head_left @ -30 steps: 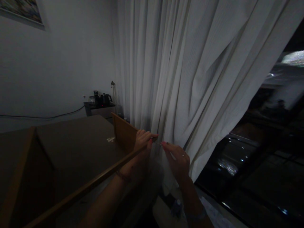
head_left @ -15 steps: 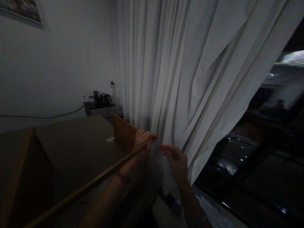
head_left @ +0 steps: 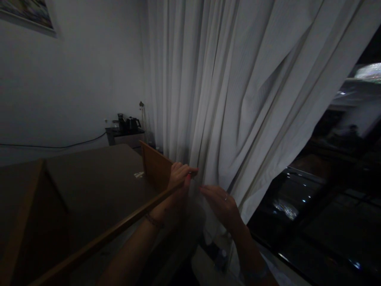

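A wooden frame of brown boards lies on the large table, its long narrow board (head_left: 125, 223) running toward the middle of the view. At the far corner, where that board meets an upright wooden panel (head_left: 156, 165), my left hand (head_left: 180, 174) is wrapped around the wood with its fingertips pointing right. Just right of that corner, apart from it, is my right hand (head_left: 222, 202). Its fingers are pressed together, a ring showing on one, and whatever they pinch is too small and dark to make out. Another wooden panel (head_left: 35, 214) stands at the left.
Small pale pieces (head_left: 138, 174) lie on the brown tabletop (head_left: 98, 171). A long white curtain (head_left: 214, 99) hangs close behind my hands. A black kettle (head_left: 133, 123) stands on a cabinet in the corner. Dark glass (head_left: 312, 210) is at the right.
My right hand has turned, its back now more in view, and sits slightly lower. The thin rod seen between my hands before no longer shows. My left hand stays on the corner.
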### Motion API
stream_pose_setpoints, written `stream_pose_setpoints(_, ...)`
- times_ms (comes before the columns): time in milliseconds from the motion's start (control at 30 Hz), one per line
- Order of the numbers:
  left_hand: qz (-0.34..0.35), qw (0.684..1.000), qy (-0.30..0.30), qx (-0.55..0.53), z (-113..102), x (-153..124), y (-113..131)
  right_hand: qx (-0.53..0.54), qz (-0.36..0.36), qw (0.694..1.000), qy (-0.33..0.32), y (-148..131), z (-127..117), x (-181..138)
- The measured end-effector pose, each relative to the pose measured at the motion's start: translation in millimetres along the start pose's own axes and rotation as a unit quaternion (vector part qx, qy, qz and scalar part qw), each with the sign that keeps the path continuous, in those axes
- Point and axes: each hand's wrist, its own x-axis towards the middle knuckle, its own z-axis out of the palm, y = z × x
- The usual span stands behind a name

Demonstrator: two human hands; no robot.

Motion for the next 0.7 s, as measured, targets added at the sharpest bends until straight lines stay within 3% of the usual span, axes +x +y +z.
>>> stream_pose_setpoints(100,-0.006,1.0,-0.002,-0.003,0.6,-0.1,-0.1,0.026,0.03,0.999,0.013,-0.4,3.7,-1.2)
stream_pose_setpoints(200,-0.009,1.0,0.0,-0.004,1.3,-0.5,-0.3,0.08,0.131,0.987,0.043,-3.9,9.4,1.6)
stream_pose_setpoints(367,-0.006,1.0,0.001,-0.018,-0.4,-0.8,0.9,0.261,0.285,0.919,0.083,-9.8,22.2,13.4)
stream_pose_setpoints(533,-0.001,1.0,0.004,-0.005,0.1,-0.2,0.5,0.337,0.34,0.865,0.15,-6.0,32.2,18.4)
stream_pose_setpoints(700,0.004,1.0,0.01,-0.01,1.9,0.5,-0.3,0.301,0.367,0.871,0.124,-1.3,34.4,5.8)
